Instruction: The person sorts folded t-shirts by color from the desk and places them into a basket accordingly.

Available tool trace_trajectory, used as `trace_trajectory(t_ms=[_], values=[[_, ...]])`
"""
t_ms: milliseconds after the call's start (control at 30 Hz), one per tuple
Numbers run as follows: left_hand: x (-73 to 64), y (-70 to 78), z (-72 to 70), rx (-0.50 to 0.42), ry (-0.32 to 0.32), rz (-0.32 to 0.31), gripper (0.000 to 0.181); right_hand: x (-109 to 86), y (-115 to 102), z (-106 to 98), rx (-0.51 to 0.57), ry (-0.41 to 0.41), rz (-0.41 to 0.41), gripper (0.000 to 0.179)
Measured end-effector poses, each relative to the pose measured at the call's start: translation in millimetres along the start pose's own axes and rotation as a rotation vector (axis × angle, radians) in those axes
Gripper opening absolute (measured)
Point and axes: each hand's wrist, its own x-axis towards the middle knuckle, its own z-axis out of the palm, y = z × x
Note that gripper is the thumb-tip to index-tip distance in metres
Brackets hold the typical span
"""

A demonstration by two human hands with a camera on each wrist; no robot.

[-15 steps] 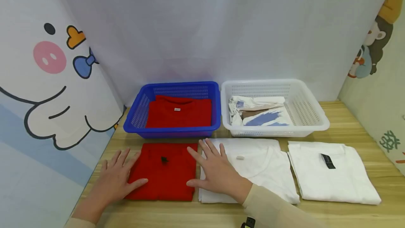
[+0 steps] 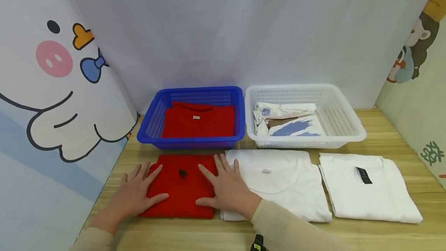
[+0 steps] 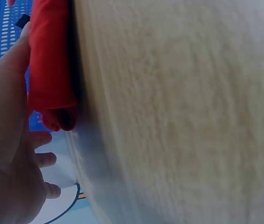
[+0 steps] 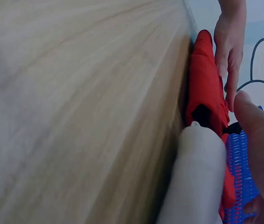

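Note:
A folded red T-shirt point(image 2: 177, 200) with a dark neck tag lies flat on the wooden table. My left hand point(image 2: 134, 191) spreads its fingers over the shirt's left edge. At the right edge is my right hand point(image 2: 228, 189), fingers spread and straight, reaching across the left side of a folded white T-shirt point(image 2: 278, 185). Neither hand grips anything. In the left wrist view, the thumb lies along the rolled edge of the red T-shirt point(image 3: 50, 65). The right wrist view has the right hand point(image 4: 262, 144) beside the red and white folds; whether it touches them I cannot tell.
Behind the shirts stand a blue basket point(image 2: 195, 142) holding a red shirt and a white basket point(image 2: 310, 139) holding several white garments. Another folded white T-shirt point(image 2: 373, 200) with a black tag lies at the right. A printed cloth wall point(image 2: 80, 189) borders the left.
Both hands have come closer together over the red T-shirt: the right moved left, the left moved slightly right. The shirts lie as before, and the head view has shifted a little.

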Motion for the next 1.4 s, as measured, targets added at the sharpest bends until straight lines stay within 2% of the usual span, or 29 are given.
trace_trajectory(t_ms=[133,300,633,833,967,1067,1233,1400], values=[[0.7,-2.6,8.2,-0.006,-0.027,-0.006,0.091,1.8,-4,7,0.003,-0.034,0.017,0.097],[0.9,-3.8,14.3,-0.063,-0.063,-0.014,0.093,1.4,-6,11,0.022,-0.079,0.042,0.097],[2.9,-0.2,10.4,-0.096,-0.082,-0.007,0.093,2.5,-5,16,0.004,-0.113,0.044,0.093],[1.8,2.5,10.9,-0.244,-0.067,-0.004,0.093,2.2,-8,17,0.044,-0.083,0.022,0.094],[1.9,5.0,9.5,-0.351,-0.071,-0.021,0.093,2.2,-12,17,0.16,-0.054,0.02,0.093],[2.6,6.6,7.1,-0.427,-0.061,-0.034,0.093,2.4,-15,16,0.299,-0.051,0.046,0.093],[3.6,7.8,2.5,-0.559,-0.027,-0.056,0.09,4.8,-20,13,0.552,-0.053,0.131,0.09],[3.9,8.4,-2.0,-0.62,-0.033,-0.095,0.09,7.4,-21,10,0.76,0.033,0.227,0.084]])
